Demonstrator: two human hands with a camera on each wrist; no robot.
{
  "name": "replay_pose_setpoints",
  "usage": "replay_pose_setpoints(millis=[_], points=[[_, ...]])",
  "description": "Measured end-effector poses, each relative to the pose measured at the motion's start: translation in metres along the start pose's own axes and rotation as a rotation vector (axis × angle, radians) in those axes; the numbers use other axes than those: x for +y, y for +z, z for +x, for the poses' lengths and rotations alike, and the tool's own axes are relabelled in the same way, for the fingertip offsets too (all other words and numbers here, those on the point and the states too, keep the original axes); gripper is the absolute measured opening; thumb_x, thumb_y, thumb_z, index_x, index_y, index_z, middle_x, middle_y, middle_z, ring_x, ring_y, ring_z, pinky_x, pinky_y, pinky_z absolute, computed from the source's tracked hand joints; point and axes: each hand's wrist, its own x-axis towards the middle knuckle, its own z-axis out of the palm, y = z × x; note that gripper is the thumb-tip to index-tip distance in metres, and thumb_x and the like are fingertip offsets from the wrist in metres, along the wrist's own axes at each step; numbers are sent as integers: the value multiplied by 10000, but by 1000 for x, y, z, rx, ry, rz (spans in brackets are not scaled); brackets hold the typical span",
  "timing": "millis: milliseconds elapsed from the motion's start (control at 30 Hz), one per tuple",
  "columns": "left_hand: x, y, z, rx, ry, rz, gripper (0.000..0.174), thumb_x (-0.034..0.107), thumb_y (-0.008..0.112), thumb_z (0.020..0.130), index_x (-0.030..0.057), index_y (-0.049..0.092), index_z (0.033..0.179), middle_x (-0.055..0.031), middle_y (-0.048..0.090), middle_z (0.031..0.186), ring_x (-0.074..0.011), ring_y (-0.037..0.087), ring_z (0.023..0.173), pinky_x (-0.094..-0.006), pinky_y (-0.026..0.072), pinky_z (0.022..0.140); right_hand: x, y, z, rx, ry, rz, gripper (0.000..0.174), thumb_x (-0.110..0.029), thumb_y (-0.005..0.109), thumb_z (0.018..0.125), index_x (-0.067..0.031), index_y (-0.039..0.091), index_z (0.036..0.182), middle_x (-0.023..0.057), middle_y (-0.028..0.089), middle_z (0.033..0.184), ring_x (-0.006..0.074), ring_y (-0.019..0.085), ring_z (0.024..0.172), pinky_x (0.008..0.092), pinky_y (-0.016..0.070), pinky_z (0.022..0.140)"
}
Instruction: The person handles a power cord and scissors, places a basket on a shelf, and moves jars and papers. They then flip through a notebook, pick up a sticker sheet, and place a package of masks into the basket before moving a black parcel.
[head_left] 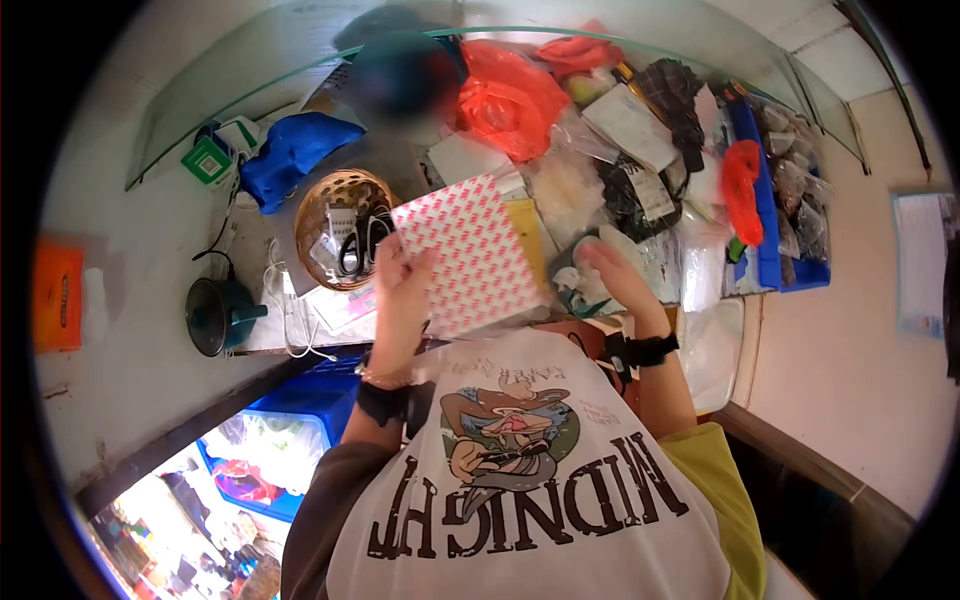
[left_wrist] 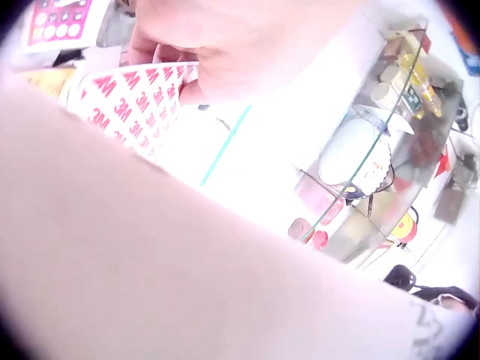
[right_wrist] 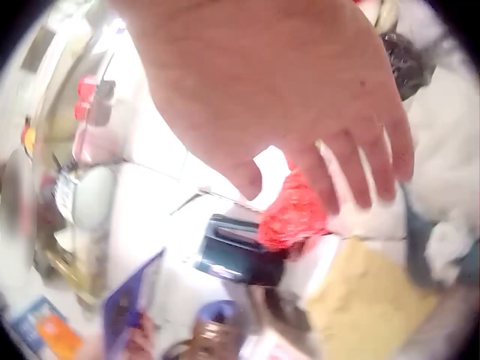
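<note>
My left hand point(head_left: 398, 300) grips the left edge of a white sheet point(head_left: 470, 260) patterned with red marks. In the left wrist view those marks on the sheet point(left_wrist: 124, 101) read "3M", and the fingers of the left hand point(left_wrist: 217, 52) curl at its edge. The sheet is raised and tilted over the cluttered table. My right hand point(head_left: 620, 272) is over a dark green container point(head_left: 582, 290) with crumpled white paper in it. In the right wrist view the fingers of the right hand point(right_wrist: 292, 112) are extended, with slight gaps. A yellow envelope point(head_left: 524, 232) lies partly behind the sheet.
A wicker basket point(head_left: 308, 215) with cables stands left of the sheet, and a dark green mug point(head_left: 208, 318) is at far left. Red plastic bags point(head_left: 508, 100) lie at the back. At right is a blue bin point(head_left: 808, 274) of small packets. A glass shelf edge crosses above.
</note>
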Motion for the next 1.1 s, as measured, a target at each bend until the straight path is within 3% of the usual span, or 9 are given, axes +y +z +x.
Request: replay_pose_setpoints(millis=[67,100,233,367,500,600,667,900,1100], points=[[11,-6,-4,41,-47,33,296,73,554,924,-31,420,1166,-90,632,1009,-101,589,894,-231,455,777,35,-25,0,487,-179,-1140,435,-407,573,868,-44,602,1106,177,611,1036,326,576,989,426,460,843],[9,-13,-4,25,0,64,265,86,553,927,-26,447,1143,-79,636,987,-87,585,869,-219,448,757,40,-35,-4,487,-85,-1160,438,-373,618,830,-39,596,1112,221,591,1061,396,550,1002,456,452,848],[25,-36,-15,165,83,284,194,127,547,940,-1,519,1083,-51,636,945,-56,568,818,-195,425,711,52,-65,-9,478,-169,-1011,428,-359,625,808,-69,595,1120,196,579,1086,408,542,995,469,437,877],[35,-94,-3,469,64,-178,178,88,550,920,23,552,1085,-39,631,971,-94,606,846,-237,479,740,45,-60,-5,582,-218,-1056,415,-335,643,796,-66,597,1109,183,573,1111,386,527,1039,466,431,883],[7,-198,29,540,67,-71,375,152,548,907,-42,492,1224,-84,619,1032,-148,602,919,-266,472,788,35,-44,5,547,-313,-1079,390,-286,648,798,-75,584,1119,171,560,1129,384,516,1056,454,435,878],[-12,-242,82,308,251,548,440,141,568,837,-44,490,1229,-114,592,1045,-169,571,929,-279,461,799,20,-29,11,514,-376,-1041,380,-233,659,793,-70,566,1123,164,550,1139,383,513,1054,453,434,874],[12,-214,92,344,-71,274,423,101,558,817,-46,507,1210,-126,599,1034,-189,589,929,-290,472,800,10,-18,15,486,-488,-1062,364,-206,648,802,-65,556,1125,175,542,1143,380,516,1045,445,434,870],[39,-156,98,-34,-131,120,388,56,554,801,-83,523,1162,-143,635,989,-196,634,826,-309,506,734,-70,68,17,114,-873,-911,390,-137,649,783,-55,534,1146,180,513,1186,368,509,1087,416,426,905],[36,-145,97,-8,-34,127,316,58,549,821,-84,522,1101,-134,614,962,-221,636,823,-307,514,731,-120,172,28,-76,-1111,-861,445,-93,637,779,-79,509,1205,167,494,1251,360,470,1141,420,387,969]])
